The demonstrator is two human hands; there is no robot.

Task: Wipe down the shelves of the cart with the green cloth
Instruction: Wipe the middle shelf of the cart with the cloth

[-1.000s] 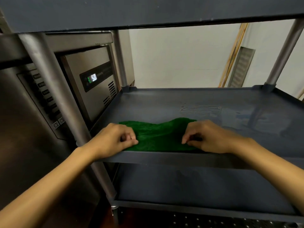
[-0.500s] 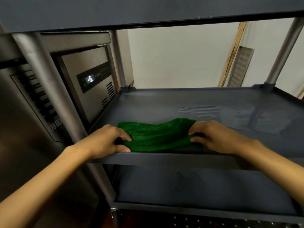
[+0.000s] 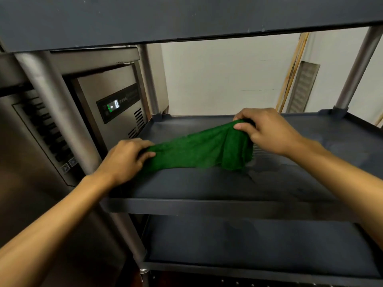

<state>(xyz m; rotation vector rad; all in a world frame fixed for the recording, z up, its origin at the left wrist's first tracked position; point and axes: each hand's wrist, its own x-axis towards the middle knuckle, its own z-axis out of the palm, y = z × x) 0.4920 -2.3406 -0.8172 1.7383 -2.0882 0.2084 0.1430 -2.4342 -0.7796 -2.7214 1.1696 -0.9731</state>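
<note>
Cart post (image 3: 59,112) — steel appliance (image 3: 116,83) just behind

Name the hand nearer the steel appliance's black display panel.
Left. The left hand grips the green cloth right of the black display panel; the right hand pinches its far end, farther right.

Left of the left hand (image 3: 126,158), a stainless-steel appliance (image 3: 107,88) is standing. Wooden strips (image 3: 293,71) are leaning on the white wall (image 3: 223,79) beyond.

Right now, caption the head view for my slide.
Left hand and right hand grip the green cloth over the middle shelf.
</note>
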